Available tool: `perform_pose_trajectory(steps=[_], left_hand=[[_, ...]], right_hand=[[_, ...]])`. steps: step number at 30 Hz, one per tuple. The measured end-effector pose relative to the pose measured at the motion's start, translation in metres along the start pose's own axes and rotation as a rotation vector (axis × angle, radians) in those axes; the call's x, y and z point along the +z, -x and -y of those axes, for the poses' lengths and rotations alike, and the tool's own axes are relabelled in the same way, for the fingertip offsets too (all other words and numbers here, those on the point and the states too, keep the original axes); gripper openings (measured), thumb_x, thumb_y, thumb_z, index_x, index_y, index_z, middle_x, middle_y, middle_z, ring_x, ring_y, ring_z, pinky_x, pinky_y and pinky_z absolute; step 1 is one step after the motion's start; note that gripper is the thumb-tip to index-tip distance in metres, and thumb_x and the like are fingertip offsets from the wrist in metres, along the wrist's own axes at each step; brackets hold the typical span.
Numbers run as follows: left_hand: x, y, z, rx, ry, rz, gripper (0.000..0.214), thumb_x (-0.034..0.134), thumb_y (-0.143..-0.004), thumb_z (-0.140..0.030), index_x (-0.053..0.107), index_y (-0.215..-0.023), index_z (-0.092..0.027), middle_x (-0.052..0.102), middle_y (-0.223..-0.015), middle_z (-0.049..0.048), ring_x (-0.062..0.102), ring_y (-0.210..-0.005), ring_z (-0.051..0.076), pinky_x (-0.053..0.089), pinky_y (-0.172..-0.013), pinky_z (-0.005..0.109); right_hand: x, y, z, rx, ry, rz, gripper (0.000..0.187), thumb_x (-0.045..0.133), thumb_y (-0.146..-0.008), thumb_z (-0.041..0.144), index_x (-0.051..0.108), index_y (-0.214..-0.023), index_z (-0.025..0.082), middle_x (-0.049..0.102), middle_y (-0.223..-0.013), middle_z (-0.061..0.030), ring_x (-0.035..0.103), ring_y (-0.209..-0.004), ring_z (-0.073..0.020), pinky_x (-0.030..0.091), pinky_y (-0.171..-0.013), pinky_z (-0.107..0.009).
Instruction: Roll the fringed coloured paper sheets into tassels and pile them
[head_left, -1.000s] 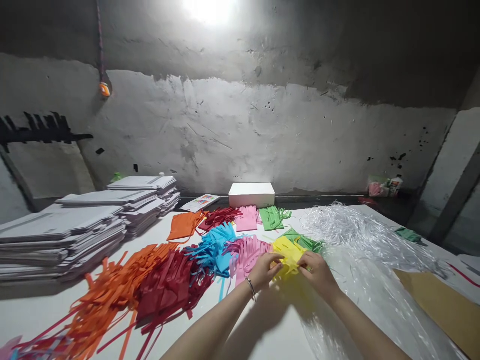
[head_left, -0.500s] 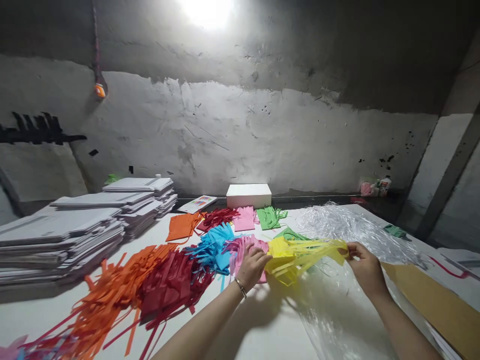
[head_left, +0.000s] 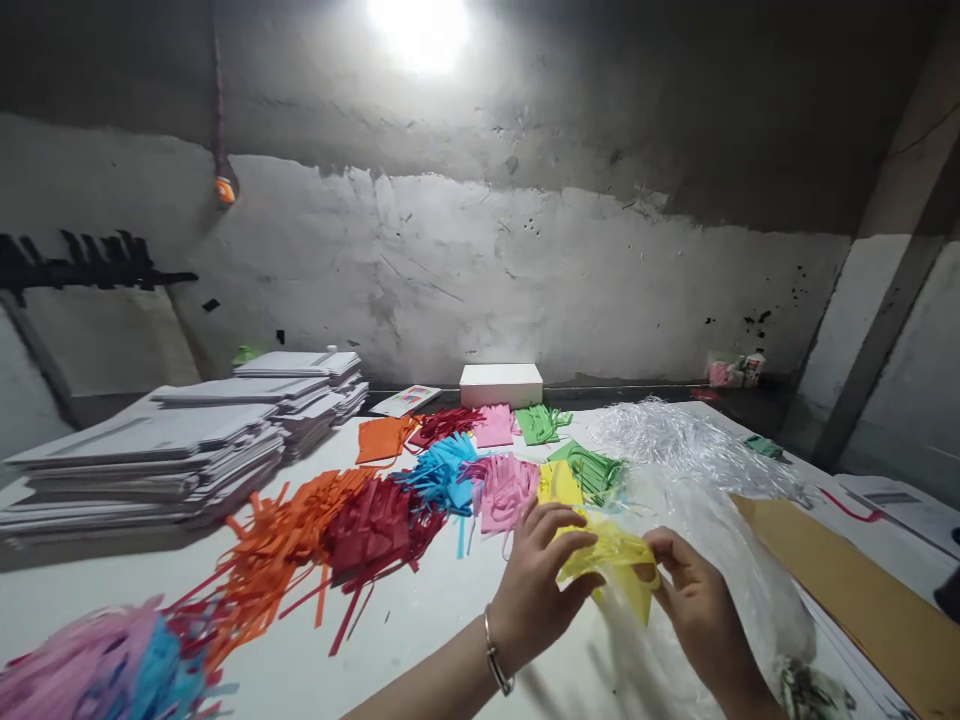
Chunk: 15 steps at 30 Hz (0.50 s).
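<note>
Between my hands, above the table (head_left: 450, 640), is a bunch of thin yellow strips (head_left: 619, 555), partly folded and see-through. My left hand (head_left: 536, 585), with a bangle at the wrist, curls its fingers over the left side of the bunch. The fingertips of my right hand (head_left: 694, 610) pinch its right end. Just behind lies a yellow fringed piece (head_left: 559, 483). To its left are pink fringed pieces (head_left: 504, 490) and a blue fringed bundle (head_left: 442, 472); a green fringed piece (head_left: 592, 472) lies to its right.
Stacked white sheets (head_left: 187, 440) rise at the left. Dark red (head_left: 371, 530) and orange fringed bundles (head_left: 292, 545) lie left of my arms. Clear shiny strips (head_left: 667, 440) heap at the back right, by a brown sheet (head_left: 840, 590). A white box (head_left: 501, 384) stands at the back.
My hands have lifted the yellow strips off the yellow piece, toward me, and come closer together. The strips, stretched out before, are now gathered. The view has shifted slightly.
</note>
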<state>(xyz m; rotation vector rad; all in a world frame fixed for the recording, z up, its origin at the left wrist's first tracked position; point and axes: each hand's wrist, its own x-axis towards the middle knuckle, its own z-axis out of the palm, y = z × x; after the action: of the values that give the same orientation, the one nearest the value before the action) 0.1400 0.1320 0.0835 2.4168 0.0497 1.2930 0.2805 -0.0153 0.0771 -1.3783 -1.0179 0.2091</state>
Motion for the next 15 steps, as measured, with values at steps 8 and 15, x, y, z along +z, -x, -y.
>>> perform_pose_trajectory(steps=[8, 15], left_hand=[[-0.066, 0.053, -0.012, -0.152, -0.214, 0.242, 0.014, 0.056, -0.093, -0.019, 0.069, -0.093, -0.024, 0.072, -0.079, 0.0010, 0.065, -0.076, 0.018, 0.041, -0.100, 0.049], [-0.099, 0.075, -0.029, -0.125, -0.378, 0.497, 0.026, 0.052, -0.094, -0.014, 0.065, -0.112, -0.028, 0.072, -0.081, 0.0002, 0.065, -0.081, 0.019, 0.033, -0.106, 0.053]], right_hand=[[0.032, 0.053, -0.017, 0.036, 0.030, 0.199, 0.045, 0.066, -0.077, 0.030, 0.056, -0.121, 0.025, 0.067, -0.113, -0.0098, 0.065, -0.102, -0.0274, 0.055, -0.084, -0.040], [0.054, 0.056, 0.028, -0.502, 0.404, 0.553, 0.058, 0.052, -0.077, 0.007, 0.049, -0.132, 0.026, 0.064, -0.119, -0.0090, 0.056, -0.117, -0.0279, 0.036, -0.106, -0.047]])
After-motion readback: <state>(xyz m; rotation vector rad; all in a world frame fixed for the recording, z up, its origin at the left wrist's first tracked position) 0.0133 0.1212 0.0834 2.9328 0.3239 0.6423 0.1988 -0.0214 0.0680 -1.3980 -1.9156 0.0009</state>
